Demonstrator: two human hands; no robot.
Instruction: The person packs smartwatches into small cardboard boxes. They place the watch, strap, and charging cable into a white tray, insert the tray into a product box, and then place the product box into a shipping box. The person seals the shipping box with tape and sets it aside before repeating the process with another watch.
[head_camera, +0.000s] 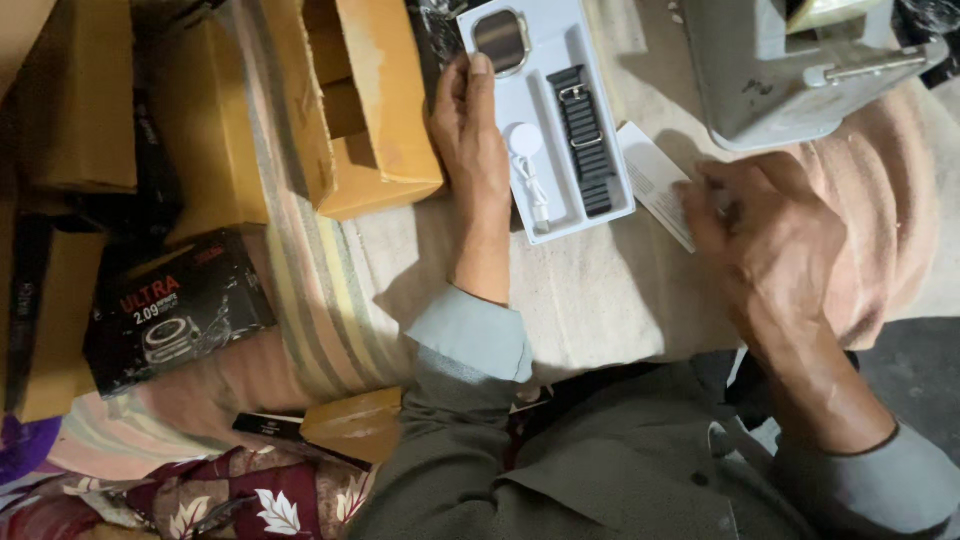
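Far left, stacked cartons (75, 110) run off the frame, and a black box (175, 310) lies half in shadow. An open carton (365, 110) sits beside the left hand (472, 140), which lies flat on the cloth (600, 290), fingers straight and loosely together, thumb tip on the white tray's (545, 60) near edge, gripping nothing. The tray holds a watch face (500, 42), a round charger (524, 140) and a black strap (585, 140). A leaflet (655, 180) pokes out, partly covered by the right hand (765, 240), blurred, fingers curled; I cannot tell whether it pinches the paper. A grey machine (790, 70) is cut off at top.
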